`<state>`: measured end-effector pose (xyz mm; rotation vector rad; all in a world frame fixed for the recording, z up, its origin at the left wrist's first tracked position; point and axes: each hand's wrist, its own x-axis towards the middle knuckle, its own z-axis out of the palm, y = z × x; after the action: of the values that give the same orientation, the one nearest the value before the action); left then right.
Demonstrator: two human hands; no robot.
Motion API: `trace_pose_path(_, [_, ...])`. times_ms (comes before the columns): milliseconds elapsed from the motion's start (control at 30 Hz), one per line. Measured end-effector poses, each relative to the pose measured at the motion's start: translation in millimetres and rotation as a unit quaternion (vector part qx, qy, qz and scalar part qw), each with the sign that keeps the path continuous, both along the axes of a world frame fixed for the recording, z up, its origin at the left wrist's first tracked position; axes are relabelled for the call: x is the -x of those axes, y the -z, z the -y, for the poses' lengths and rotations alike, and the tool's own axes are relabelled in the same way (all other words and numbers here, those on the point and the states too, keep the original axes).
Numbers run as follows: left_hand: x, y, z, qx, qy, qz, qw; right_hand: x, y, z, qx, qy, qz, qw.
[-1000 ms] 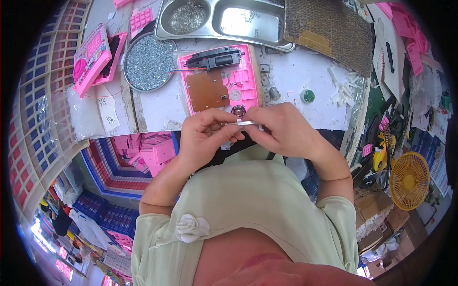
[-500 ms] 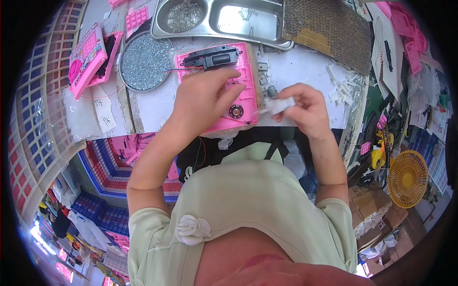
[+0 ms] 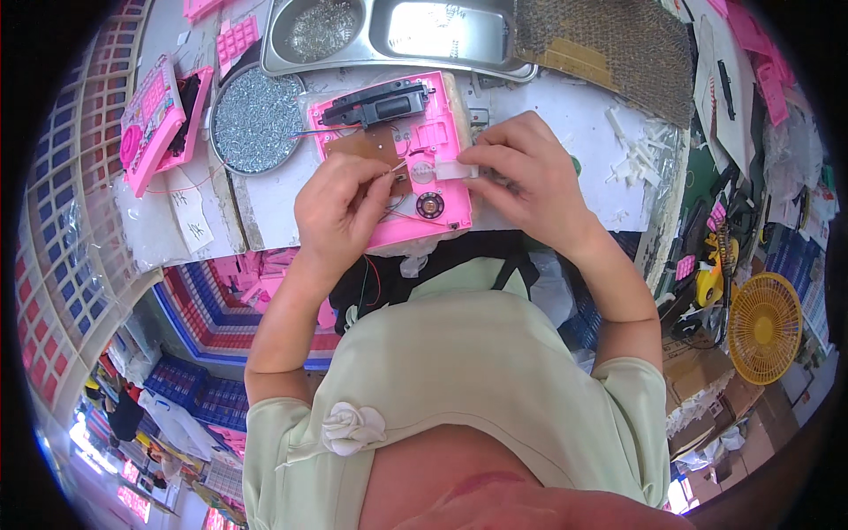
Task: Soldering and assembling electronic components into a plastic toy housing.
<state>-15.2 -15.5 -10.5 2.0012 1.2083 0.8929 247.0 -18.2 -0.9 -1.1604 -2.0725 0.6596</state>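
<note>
A pink plastic case half (image 3: 450, 199) lies open-side up in front of me. It holds a black speaker-like unit (image 3: 380, 104) across its far end, a brown circuit board (image 3: 375, 141) and a small round black part (image 3: 430, 206). My left hand (image 3: 344, 201) is closed over the board's near side, thumb and fingertips pinching thin pale wires (image 3: 399, 166). From the right, my right hand (image 3: 530, 181) grips a small white plastic piece (image 3: 455, 170) between thumb and fingers. That piece is held over the case, beside a clear round spot.
A round tray of small metal screws (image 3: 256, 119) stands left of the case. Beyond it is a steel compartment tray (image 3: 397, 66) with springs. Another pink assembly (image 3: 163, 124) lies far left. White plastic pieces (image 3: 640, 155) and brown cardboard (image 3: 609, 62) are at right.
My right hand has brought the white piece leftward over the case. The left hand has drawn back toward the case's left side and closed in a pinch, uncovering the brown board.
</note>
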Motion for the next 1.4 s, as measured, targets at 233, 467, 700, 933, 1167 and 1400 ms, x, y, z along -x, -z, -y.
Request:
trace_pose_path(233, [-5.7,5.8,3.3,0.008,-0.022,0.034,0.999,9.9,-18.4,-22.1,-0.064,-0.120,0.087,0.987])
trace_pose_path(467, [-8.2,9.1,1.7,-0.001,-0.033,0.032,0.999,4.9,18.9,-26.1,-0.029,-0.112,-0.038,0.993])
trace_pose_path(700, [-8.6,2.0,0.8,0.018,-0.019,0.005,1.000,20.0,10.4,-9.1,-0.020,-0.076,0.078,0.994])
trace_pose_path(933, [-3.8,1.1,-2.3,0.016,0.024,-0.012,1.000,-13.5,3.9,2.1,-0.030,-0.002,-0.012,0.999])
trace_pose_path(1167, [1.8,-8.7,0.6,0.049,0.030,0.028,0.998,-124.8,-7.2,10.5,0.066,0.214,0.159,0.961])
trace_pose_path(1400, [-16.4,-30.1,-4.5,0.004,0.069,-0.003,0.998,-52.0,-11.0,31.7,0.036,0.041,0.208,0.977])
